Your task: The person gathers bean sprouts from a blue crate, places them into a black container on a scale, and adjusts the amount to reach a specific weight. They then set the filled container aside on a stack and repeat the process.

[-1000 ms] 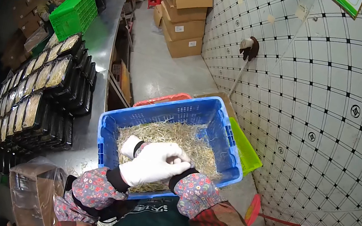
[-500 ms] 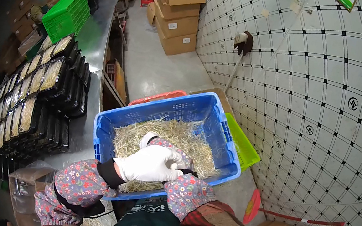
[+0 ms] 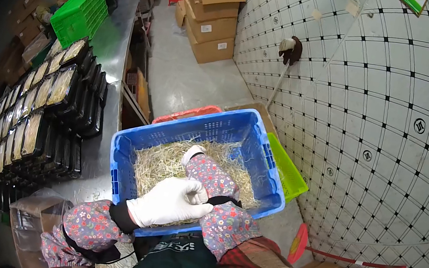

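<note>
My left hand [image 3: 171,202], in a white glove, is curled with thumb and fingers pinched at the floral oversleeve [image 3: 215,177] on my right forearm, close to its black band. My right hand [image 3: 193,154], also white-gloved, reaches into the blue crate [image 3: 130,139] and rests at the pale, straw-like dried strips [image 3: 161,162]. Only the back of that hand shows; its fingers are hidden. The strips spread over the crate's floor in a loose tangled layer.
Left, a metal table [image 3: 114,53] carries stacked black trays [image 3: 62,87] of packed strips and a green crate [image 3: 79,15]. Cardboard boxes [image 3: 212,19] stand beyond. A yellow-green basket [image 3: 288,173] adjoins the crate. A red-handled tool [image 3: 353,258] and tiled wall are right. A person stands far left.
My right hand has moved slightly up and right, showing more of the forearm oversleeve. My left hand has shifted a little down and left, its fingers curling more at the sleeve.
</note>
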`<state>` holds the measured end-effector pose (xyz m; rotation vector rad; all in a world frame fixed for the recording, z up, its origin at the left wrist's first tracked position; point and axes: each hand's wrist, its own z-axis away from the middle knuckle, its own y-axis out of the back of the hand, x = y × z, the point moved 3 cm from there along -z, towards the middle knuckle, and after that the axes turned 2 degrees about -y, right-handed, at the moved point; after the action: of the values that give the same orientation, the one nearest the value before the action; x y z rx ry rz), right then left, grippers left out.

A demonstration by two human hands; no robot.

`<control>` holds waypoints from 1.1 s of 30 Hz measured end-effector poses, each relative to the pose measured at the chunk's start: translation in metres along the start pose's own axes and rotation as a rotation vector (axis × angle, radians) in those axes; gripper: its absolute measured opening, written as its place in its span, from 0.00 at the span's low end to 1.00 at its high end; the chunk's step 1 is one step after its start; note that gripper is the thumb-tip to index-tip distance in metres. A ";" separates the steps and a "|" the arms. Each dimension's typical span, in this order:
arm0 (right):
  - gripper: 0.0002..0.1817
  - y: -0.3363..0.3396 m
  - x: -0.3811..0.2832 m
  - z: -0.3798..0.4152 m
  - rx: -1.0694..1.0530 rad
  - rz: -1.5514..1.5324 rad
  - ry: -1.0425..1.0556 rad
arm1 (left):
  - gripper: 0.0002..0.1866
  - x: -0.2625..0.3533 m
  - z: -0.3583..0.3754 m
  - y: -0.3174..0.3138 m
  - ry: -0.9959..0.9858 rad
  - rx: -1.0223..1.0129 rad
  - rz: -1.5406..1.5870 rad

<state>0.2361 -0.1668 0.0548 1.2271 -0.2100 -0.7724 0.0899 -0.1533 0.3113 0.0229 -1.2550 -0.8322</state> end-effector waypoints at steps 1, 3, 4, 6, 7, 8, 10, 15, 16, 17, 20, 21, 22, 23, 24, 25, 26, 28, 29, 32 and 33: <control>0.11 0.000 0.000 -0.002 -0.003 0.000 0.000 | 0.12 -0.001 -0.002 -0.001 -0.060 0.031 -0.088; 0.11 -0.001 -0.004 0.000 -0.019 0.009 0.003 | 0.13 -0.004 -0.006 -0.002 -0.117 0.071 -0.178; 0.11 -0.002 -0.005 0.000 -0.026 0.013 0.007 | 0.13 -0.005 -0.009 -0.002 -0.145 0.052 -0.214; 0.11 -0.003 -0.006 0.001 -0.035 0.014 0.002 | 0.13 -0.006 -0.014 -0.003 -0.171 0.033 -0.249; 0.11 -0.005 -0.007 0.004 -0.040 0.015 0.002 | 0.13 -0.006 -0.017 -0.005 -0.170 -0.006 -0.307; 0.11 -0.007 -0.008 0.005 -0.046 0.017 0.002 | 0.13 -0.005 -0.019 -0.006 -0.169 -0.046 -0.366; 0.11 -0.008 -0.010 0.006 -0.048 0.011 0.001 | 0.13 0.005 -0.017 -0.009 -0.230 -0.029 -0.468; 0.11 -0.011 -0.011 0.007 -0.069 0.005 -0.003 | 0.14 0.007 -0.019 -0.009 -0.473 0.010 -0.334; 0.11 -0.012 -0.012 0.007 -0.076 0.003 -0.002 | 0.14 0.007 -0.020 -0.010 -0.447 -0.021 -0.405; 0.11 -0.013 -0.013 0.007 -0.081 0.010 0.002 | 0.13 0.007 -0.022 -0.011 -0.420 -0.047 -0.476; 0.11 -0.015 -0.019 0.007 -0.096 0.013 0.010 | 0.10 0.018 -0.025 -0.016 -0.340 -0.106 -0.591; 0.11 -0.015 -0.019 0.007 -0.095 0.015 0.011 | 0.10 0.018 -0.026 -0.017 -0.339 -0.105 -0.591; 0.11 -0.015 -0.019 0.008 -0.098 0.012 0.009 | 0.09 0.019 -0.028 -0.018 -0.357 -0.081 -0.635; 0.11 -0.016 -0.018 0.009 -0.099 0.013 0.009 | 0.07 0.019 -0.030 -0.020 -0.376 -0.059 -0.677; 0.11 -0.016 -0.019 0.011 -0.100 0.014 0.009 | 0.07 0.019 -0.032 -0.020 -0.380 -0.062 -0.676; 0.11 -0.013 -0.017 0.010 -0.096 0.004 0.008 | 0.07 0.019 -0.033 -0.017 -0.412 0.025 -0.603; 0.11 -0.014 -0.017 0.013 -0.098 0.004 0.007 | 0.06 0.018 -0.034 -0.014 -0.442 0.112 -0.531; 0.11 -0.010 -0.018 0.012 -0.091 0.004 0.010 | 0.06 0.017 -0.037 -0.010 -0.450 0.149 -0.456; 0.11 -0.010 -0.018 0.012 -0.091 0.005 0.006 | 0.06 0.020 -0.038 -0.007 -0.352 0.171 -0.435; 0.11 -0.008 -0.017 0.010 -0.086 0.002 0.006 | 0.07 0.010 -0.046 -0.006 -0.308 0.217 -0.446; 0.11 -0.008 -0.016 0.009 -0.086 0.001 0.004 | 0.07 0.009 -0.047 -0.003 -0.299 0.246 -0.426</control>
<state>0.2168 -0.1644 0.0547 1.1469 -0.1724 -0.7706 0.1282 -0.1803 0.3006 0.3875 -1.6619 -1.0672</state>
